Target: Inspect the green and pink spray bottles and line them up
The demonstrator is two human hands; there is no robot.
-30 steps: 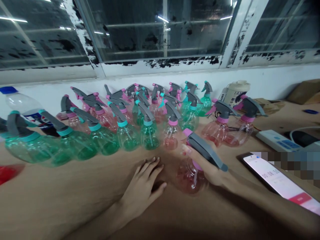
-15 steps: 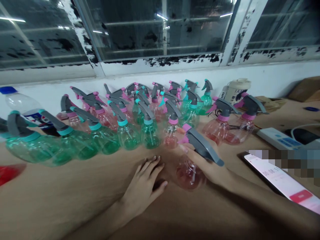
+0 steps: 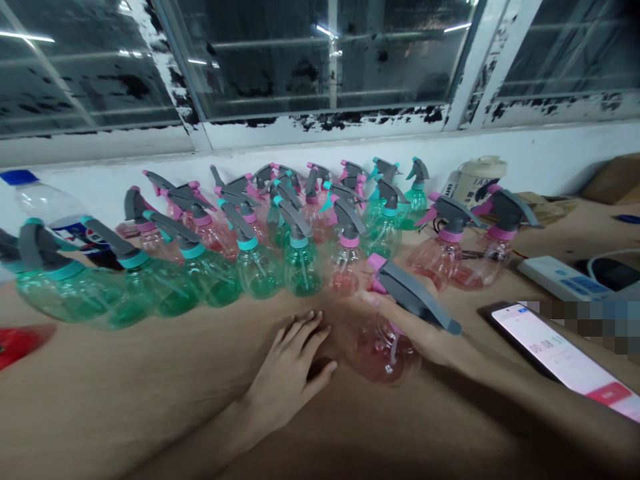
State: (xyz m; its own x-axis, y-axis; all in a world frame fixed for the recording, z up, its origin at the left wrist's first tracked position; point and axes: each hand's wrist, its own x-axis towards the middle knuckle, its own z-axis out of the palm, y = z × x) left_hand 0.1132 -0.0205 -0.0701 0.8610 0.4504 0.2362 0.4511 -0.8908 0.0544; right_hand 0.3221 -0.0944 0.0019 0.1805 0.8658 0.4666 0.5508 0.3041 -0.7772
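My right hand [image 3: 410, 327] is wrapped round the neck of a pink spray bottle [image 3: 385, 353] with a grey and pink trigger head. Its clear round body is at the table surface, tilted a little. My left hand [image 3: 295, 367] lies flat on the wooden table [image 3: 165, 393], fingers spread, just left of that bottle and apart from it. Beyond my hands, a row of green spray bottles [image 3: 260, 270] runs to the left. A pink spray bottle [image 3: 345, 270] stands right behind the held one, and two more pink bottles [image 3: 437, 260] are at the right.
More spray bottles crowd back to the wall. At the right lie a phone [image 3: 555, 353] with a running timer and a white power strip [image 3: 563, 280]. A paper cup [image 3: 477, 180] and cardboard box [image 3: 613, 180] are behind. A blue-capped bottle [image 3: 50, 203] and red object [image 3: 20, 343] are left.
The held pink bottle and my right hand have shifted slightly right and down. My left hand rests in the same place. The view has moved a little.
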